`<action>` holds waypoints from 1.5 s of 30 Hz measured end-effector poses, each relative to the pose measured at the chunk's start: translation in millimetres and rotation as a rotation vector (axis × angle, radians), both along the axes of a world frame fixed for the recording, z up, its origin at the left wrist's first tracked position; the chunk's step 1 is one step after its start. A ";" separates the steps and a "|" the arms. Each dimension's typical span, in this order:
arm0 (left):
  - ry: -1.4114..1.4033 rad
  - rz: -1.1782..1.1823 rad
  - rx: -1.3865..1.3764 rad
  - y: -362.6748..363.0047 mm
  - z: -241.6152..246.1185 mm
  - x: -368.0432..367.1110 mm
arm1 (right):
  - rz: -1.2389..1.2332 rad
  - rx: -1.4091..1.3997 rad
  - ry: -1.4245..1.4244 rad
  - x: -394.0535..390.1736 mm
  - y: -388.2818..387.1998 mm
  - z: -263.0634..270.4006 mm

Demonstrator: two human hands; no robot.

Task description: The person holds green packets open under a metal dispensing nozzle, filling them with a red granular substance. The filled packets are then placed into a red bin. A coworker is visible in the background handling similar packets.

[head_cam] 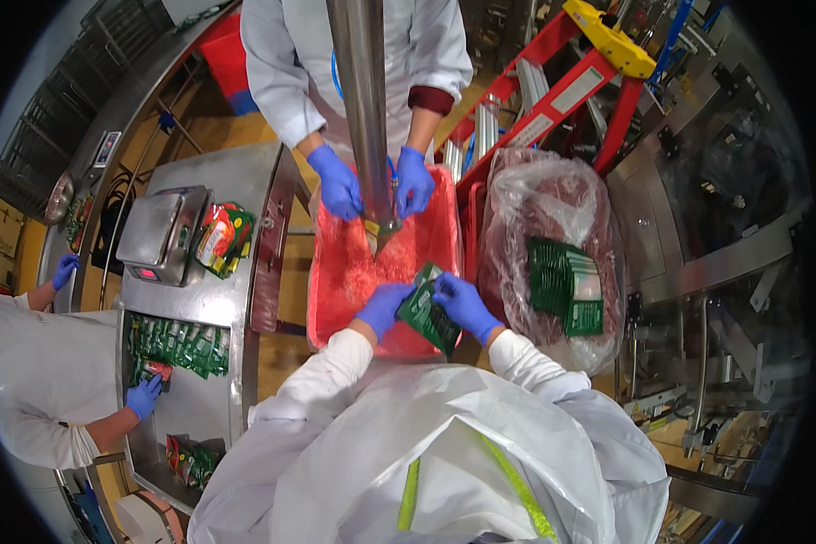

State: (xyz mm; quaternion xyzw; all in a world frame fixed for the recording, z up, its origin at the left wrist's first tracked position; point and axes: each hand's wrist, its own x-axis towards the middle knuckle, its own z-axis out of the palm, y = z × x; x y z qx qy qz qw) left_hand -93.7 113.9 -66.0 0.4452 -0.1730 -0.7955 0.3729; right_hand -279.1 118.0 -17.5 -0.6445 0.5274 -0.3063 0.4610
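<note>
Both my gloved hands are on one green printed pouch above the near side of a red plastic tub. My left hand pinches the pouch at its left edge. Its upper right side is gripped by my right hand. Shredded reddish food lies in the tub. A steel pipe comes down over the tub, and a co-worker's two gloved hands are at its lower end, beside a small pouch there. A stack of green pouches rests on a plastic-wrapped load to my right.
To the left, a steel table holds a scale and filled pouches. Another co-worker's hand reaches into a steel tray with several green pouches. A red stepladder stands at the back right, near steel machinery.
</note>
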 end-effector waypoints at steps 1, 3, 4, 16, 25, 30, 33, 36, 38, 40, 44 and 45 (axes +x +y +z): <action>-0.016 -0.006 -0.054 -3.7 0.6 2.0 | -0.010 0.002 0.010 2.1 -3.1 -1.1; -0.015 0.002 -0.041 -3.8 -1.4 4.8 | -0.036 0.000 0.038 5.3 -1.7 -5.9; -0.011 0.008 -0.033 -2.7 -3.8 5.5 | -0.042 -0.002 0.041 7.5 -0.8 -5.1; 0.128 -0.024 0.091 -20.7 -27.3 10.9 | -0.100 -0.065 0.197 25.8 -32.8 -9.8; 0.127 0.130 -0.170 -144.3 -25.7 81.3 | -0.196 -0.126 -0.043 73.8 -129.9 -22.2; -0.543 0.152 -0.612 -151.0 28.6 123.9 | -0.230 -0.172 -0.298 102.3 -133.6 -4.2; -0.851 0.303 -1.014 -133.1 35.9 117.3 | -0.244 -0.128 -0.417 99.2 -132.2 5.5; -0.986 0.304 -0.955 -118.2 57.7 102.9 | -0.237 -0.078 -0.450 96.5 -132.7 9.1; -1.073 0.347 -0.970 -112.2 63.7 97.5 | -0.230 -0.093 -0.411 99.7 -129.6 8.5; -1.052 0.345 -0.913 -112.1 62.2 93.5 | -0.232 -0.184 -0.273 98.9 -130.4 6.7; -1.026 0.430 -0.959 -127.5 40.3 81.9 | -0.168 -0.293 -0.144 89.7 -143.0 5.8; -1.008 0.442 -0.960 -131.6 38.7 81.0 | -0.140 -0.307 -0.112 88.6 -147.4 11.7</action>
